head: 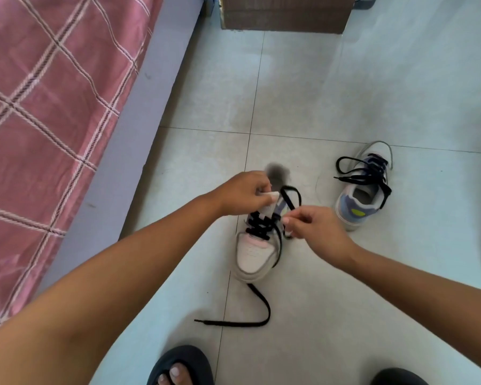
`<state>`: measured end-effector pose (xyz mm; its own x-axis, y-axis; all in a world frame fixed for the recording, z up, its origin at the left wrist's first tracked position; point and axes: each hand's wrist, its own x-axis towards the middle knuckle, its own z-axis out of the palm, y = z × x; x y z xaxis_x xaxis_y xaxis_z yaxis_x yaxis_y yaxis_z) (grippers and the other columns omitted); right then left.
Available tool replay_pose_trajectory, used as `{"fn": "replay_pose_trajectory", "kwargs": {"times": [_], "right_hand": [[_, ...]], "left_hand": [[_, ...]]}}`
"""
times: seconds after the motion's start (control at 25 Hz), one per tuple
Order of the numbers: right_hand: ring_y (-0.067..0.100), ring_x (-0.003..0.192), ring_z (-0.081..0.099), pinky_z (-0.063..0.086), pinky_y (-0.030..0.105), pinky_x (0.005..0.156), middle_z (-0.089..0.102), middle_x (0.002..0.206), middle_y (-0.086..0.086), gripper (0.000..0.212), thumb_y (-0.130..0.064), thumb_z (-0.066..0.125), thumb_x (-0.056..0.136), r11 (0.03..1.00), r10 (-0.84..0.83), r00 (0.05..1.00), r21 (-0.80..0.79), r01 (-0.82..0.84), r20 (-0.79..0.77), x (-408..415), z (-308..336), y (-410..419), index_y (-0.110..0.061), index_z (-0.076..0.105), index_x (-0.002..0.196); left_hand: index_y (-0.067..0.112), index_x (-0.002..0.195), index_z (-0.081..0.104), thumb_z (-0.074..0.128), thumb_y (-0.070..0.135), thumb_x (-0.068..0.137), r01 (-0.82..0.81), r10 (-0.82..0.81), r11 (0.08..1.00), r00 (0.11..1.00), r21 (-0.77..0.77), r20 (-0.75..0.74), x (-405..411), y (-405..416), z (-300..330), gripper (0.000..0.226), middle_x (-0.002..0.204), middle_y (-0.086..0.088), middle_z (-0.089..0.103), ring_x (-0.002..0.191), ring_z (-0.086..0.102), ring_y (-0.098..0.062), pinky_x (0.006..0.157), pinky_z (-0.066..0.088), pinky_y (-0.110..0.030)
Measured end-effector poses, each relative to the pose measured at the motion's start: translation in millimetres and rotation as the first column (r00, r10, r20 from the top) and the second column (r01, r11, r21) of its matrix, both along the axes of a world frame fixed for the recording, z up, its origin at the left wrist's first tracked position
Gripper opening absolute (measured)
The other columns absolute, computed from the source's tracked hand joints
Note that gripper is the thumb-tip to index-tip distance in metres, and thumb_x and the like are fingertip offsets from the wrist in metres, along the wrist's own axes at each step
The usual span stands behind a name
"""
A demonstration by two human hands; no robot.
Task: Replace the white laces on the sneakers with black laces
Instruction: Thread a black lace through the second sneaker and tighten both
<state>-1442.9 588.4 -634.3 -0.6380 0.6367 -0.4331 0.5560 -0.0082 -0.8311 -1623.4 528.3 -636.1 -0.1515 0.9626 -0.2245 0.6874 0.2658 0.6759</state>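
A white and pink sneaker [254,257] stands on the floor tiles with its toe toward me, partly threaded with a black lace [257,227]. My left hand [242,194] grips the upper edge of the sneaker by its collar. My right hand [314,227] pinches the black lace beside the eyelets, and a loop of it rises above the tongue. The lace's other end [245,323] trails on the floor in front of the toe. A second sneaker [364,195], blue-grey at the heel, lies at the right with black laces [364,173] through it and loose.
A bed with a pink checked sheet [47,120] and a grey frame fills the left side. A cardboard box [286,12] stands at the top. A thin white lace [383,145] curves by the second sneaker. My feet in dark sandals [184,368] are at the bottom edge.
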Motion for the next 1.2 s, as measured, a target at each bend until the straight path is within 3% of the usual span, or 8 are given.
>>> {"fn": "replay_pose_trajectory", "kwargs": {"times": [0.12,0.24,0.32,0.4,0.92,1.2], "right_hand": [[0.000,0.062,0.056,0.045,0.015,0.066,0.066,0.069,-0.007,0.014,-0.019,0.071,0.082,0.985,0.108,0.994,0.137,-0.106,-0.008,-9,23,19,-0.026,0.067,0.071],[-0.001,0.071,0.058,0.042,0.011,0.068,0.067,0.079,-0.007,0.002,-0.019,0.070,0.083,0.920,0.275,0.960,0.276,-0.277,0.047,-20,50,35,-0.018,0.071,0.082],[0.001,0.075,0.059,0.043,0.012,0.070,0.068,0.082,-0.007,0.006,-0.019,0.069,0.084,0.853,0.376,0.919,0.343,-0.394,0.121,-26,65,47,-0.016,0.073,0.087],[-0.007,0.069,0.057,0.040,0.005,0.062,0.066,0.076,-0.013,0.002,-0.021,0.070,0.084,0.821,0.422,0.895,0.356,-0.446,0.147,-30,78,56,-0.021,0.072,0.083],[-0.007,0.063,0.057,0.041,0.003,0.060,0.068,0.070,-0.012,0.002,-0.019,0.074,0.080,0.795,0.522,0.847,0.301,-0.527,0.103,-34,113,61,-0.021,0.072,0.079],[-0.001,0.072,0.058,0.044,0.016,0.068,0.068,0.077,-0.011,0.007,-0.019,0.069,0.084,0.611,0.648,0.715,0.380,-0.694,0.263,-38,125,60,-0.025,0.069,0.080]], "left_hand": [[0.013,0.074,0.050,0.057,0.025,0.093,-0.149,0.158,0.987,0.945,-0.053,0.285,-4,1,21,0.024,0.072,0.005,0.053,0.061,0.050,-0.002,0.056,0.041,-0.015],[0.015,0.075,0.052,0.056,0.024,0.094,-0.237,0.256,0.966,0.855,-0.100,0.451,-11,1,37,0.022,0.069,0.006,0.055,0.059,0.049,-0.001,0.056,0.039,-0.015],[0.019,0.075,0.054,0.057,0.027,0.093,-0.254,0.271,0.962,0.842,-0.101,0.467,-15,1,47,0.020,0.072,0.006,0.058,0.066,0.051,-0.008,0.062,0.040,-0.022],[0.020,0.076,0.056,0.057,0.029,0.093,-0.271,0.292,0.956,0.838,-0.114,0.460,-17,0,58,0.019,0.072,0.005,0.060,0.067,0.052,-0.010,0.065,0.041,-0.025],[0.021,0.072,0.059,0.059,0.029,0.091,-0.271,0.288,0.957,0.860,-0.101,0.422,-6,-8,94,0.020,0.066,0.008,0.060,0.060,0.052,-0.007,0.059,0.042,-0.021],[0.020,0.072,0.060,0.059,0.028,0.091,-0.251,0.268,0.963,0.872,-0.095,0.411,-2,-10,101,0.020,0.067,0.008,0.061,0.060,0.054,-0.006,0.061,0.043,-0.021]]}}
